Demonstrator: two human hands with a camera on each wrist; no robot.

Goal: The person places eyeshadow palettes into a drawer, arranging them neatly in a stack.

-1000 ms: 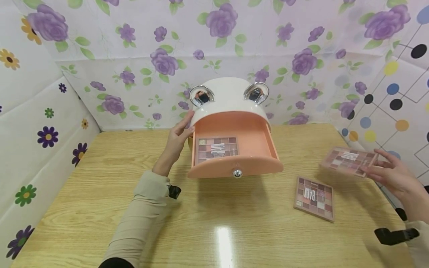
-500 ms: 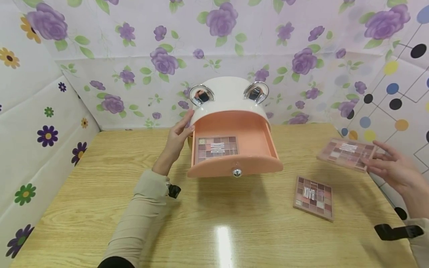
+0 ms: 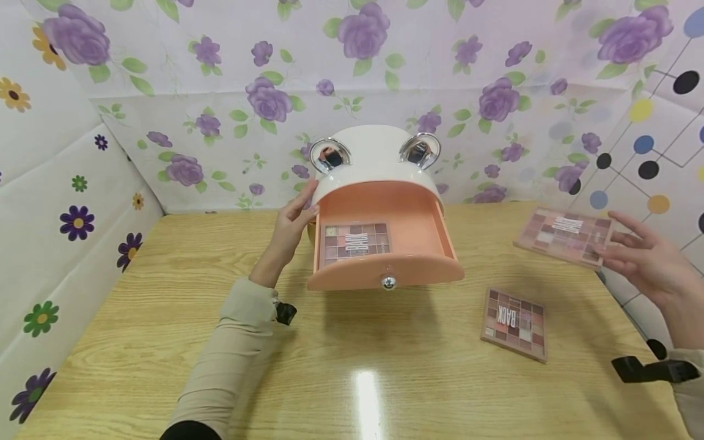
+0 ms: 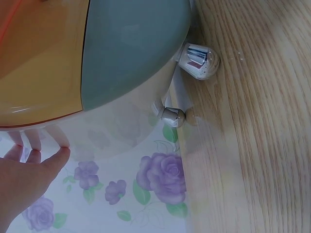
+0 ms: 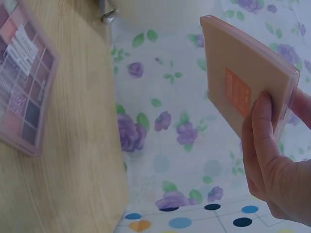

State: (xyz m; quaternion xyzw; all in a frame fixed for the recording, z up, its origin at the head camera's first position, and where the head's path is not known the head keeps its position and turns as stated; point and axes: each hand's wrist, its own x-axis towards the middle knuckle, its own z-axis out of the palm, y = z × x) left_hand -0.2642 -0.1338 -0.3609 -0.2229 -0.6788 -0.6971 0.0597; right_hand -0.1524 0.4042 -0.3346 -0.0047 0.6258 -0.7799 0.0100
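Right hand (image 3: 651, 269) holds an eyeshadow palette (image 3: 563, 237) above the table (image 3: 308, 373), to the right of the frog-faced drawer organizer (image 3: 374, 150).

The right grip is clamped on the palette's edge; the head view shows its "BACK" lid, the right wrist view its beige underside with an orange label (image 5: 238, 92). The left hand (image 3: 286, 232) rests against the organizer's left side, its grip apart. A second palette (image 3: 357, 241) lies in the organizer's open drawer (image 3: 415, 235), a third palette (image 3: 514, 324) right of its front. Only the left wrist view shows the organizer's blue-green panel (image 4: 133, 53).
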